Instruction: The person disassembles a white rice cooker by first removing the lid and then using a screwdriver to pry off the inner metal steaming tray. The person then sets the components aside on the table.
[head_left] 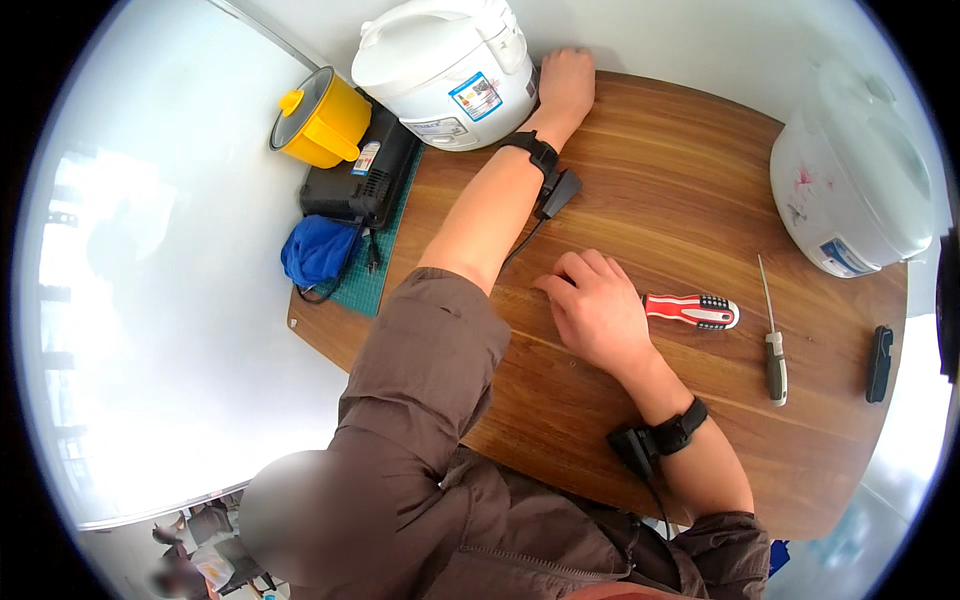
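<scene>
My left hand (566,85) reaches far across the round wooden table (640,190) and rests against the right side of a white rice cooker (445,60). Its fingers curl by the cooker's wall, and whether they grip it is hidden. My right hand (595,310) lies palm down on the table's middle, fingers loosely apart and holding nothing. A screwdriver with a red handle (692,311) lies just right of it, close to the knuckles. Both wrists wear black bands, each with a small black unit and a cable.
A second white rice cooker (855,180) stands at the far right. A thin screwdriver with a dark handle (773,340) and a small black object (879,363) lie near the right edge. At the left are a yellow pot (320,118), a black device (360,175), a blue cloth (318,250) and a green mat (385,255).
</scene>
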